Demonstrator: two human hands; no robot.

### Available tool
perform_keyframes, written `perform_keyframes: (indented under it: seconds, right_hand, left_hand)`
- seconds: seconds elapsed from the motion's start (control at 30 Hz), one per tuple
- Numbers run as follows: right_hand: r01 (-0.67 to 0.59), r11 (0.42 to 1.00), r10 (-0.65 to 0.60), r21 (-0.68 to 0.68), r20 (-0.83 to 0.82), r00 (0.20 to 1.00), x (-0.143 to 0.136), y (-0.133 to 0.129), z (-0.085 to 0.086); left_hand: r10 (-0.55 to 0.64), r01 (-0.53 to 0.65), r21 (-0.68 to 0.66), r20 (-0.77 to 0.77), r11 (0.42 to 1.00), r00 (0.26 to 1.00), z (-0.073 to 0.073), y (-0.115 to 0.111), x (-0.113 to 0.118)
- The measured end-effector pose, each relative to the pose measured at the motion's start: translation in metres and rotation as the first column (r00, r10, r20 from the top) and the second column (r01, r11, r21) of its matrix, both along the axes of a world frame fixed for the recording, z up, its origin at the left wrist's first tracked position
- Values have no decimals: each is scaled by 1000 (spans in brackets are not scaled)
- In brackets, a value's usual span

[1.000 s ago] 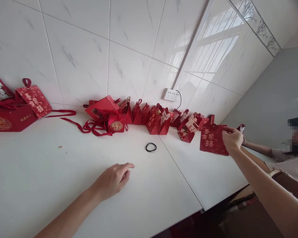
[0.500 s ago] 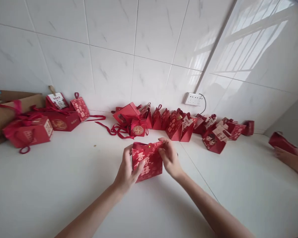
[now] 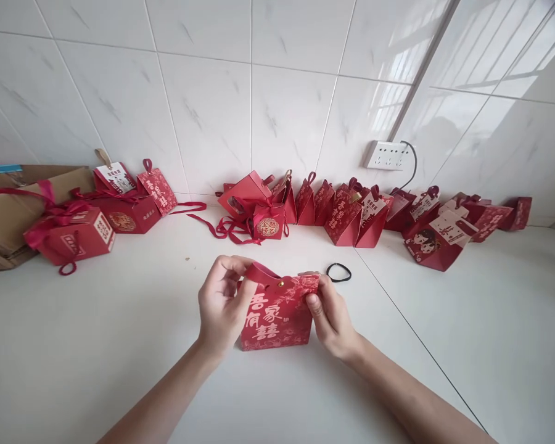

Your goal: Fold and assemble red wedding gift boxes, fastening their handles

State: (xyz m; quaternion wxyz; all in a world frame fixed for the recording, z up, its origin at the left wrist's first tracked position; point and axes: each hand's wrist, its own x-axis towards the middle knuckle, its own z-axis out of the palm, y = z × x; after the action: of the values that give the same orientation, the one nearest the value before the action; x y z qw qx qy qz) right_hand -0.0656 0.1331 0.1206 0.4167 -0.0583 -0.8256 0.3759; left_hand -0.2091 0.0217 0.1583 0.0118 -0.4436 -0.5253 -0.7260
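Observation:
A red gift box (image 3: 280, 320) with pale characters and a gold stud near its top stands upright on the white table in front of me. My left hand (image 3: 224, 302) pinches the box's upper left corner, beside the red strap that loops over the top. At the upper right corner, my right hand (image 3: 333, 314) grips the edge between thumb and fingers. The box's back side is hidden from view.
Red gift boxes (image 3: 351, 216) line the wall, with loose red ribbon (image 3: 217, 228) at mid left. A cardboard box (image 3: 9, 228) sits far left. A black band (image 3: 338, 272) lies behind my right hand. A power socket (image 3: 387, 155) is on the wall.
The view has shifted, and the other person's hand with a red box at the right is out of sight. My left hand has moved up to the box's top corner beside the strap.

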Motion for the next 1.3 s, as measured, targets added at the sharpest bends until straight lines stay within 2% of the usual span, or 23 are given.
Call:
perform_keyframes:
  seconds: [0.1,0.27,0.43,0.73,0.97,1.3]
  right_hand:
    - [-4,1000,4,17,-5,1000,0,-3,0]
    - [21,1000,-22,22,12,1000,1,-2,0]
    - [15,1000,-15,13,23,1000,0,-2,-1]
    - [17,999,-18,37,17,1000,2,-1,1]
    - [34,998,-35,54,18,999,1,-2,1]
    - [39,998,-40,42,11,999,2,-2,1]
  left_hand:
    - [-32,37,41,-131,998,991,3,-4,1]
    - [-61,64,-1,-310,998,949,-4,-4,2]
    - [29,-16,38,-357,999,934,-11,0,2]
    - [117,-78,93,-555,993,824,-11,1,-2]
    - [145,-108,96,-624,989,768,-13,0,-4]
    - [130,-94,91,-598,991,791,-13,1,-3]
